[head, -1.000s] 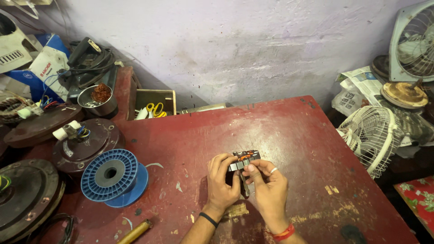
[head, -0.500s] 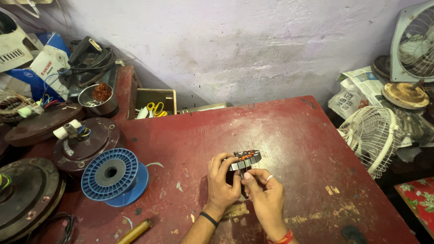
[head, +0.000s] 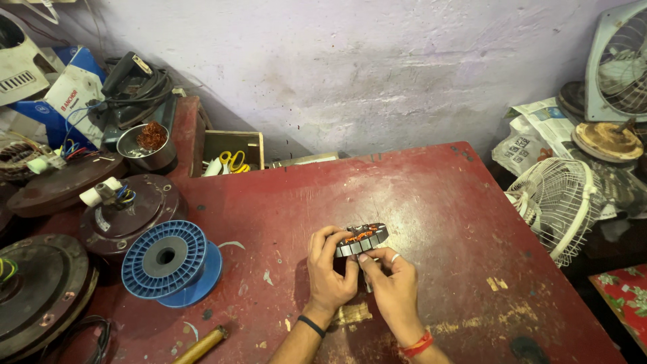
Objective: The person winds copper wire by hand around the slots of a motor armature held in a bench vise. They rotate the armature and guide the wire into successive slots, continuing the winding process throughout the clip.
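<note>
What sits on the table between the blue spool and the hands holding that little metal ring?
Mostly bare red table in the head view: between the blue spool and the left hand lie only small pale scraps.

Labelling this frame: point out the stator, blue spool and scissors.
stator point(head: 364, 238): head view, on its grey outer rim.
blue spool point(head: 164, 259): head view, on its top flange.
scissors point(head: 233, 162): head view, on the yellow handles.

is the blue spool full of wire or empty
Empty, as far as shows: the blue spool lies flat on the red table, and its bare hub shows with no wire wound between the flanges.
</note>
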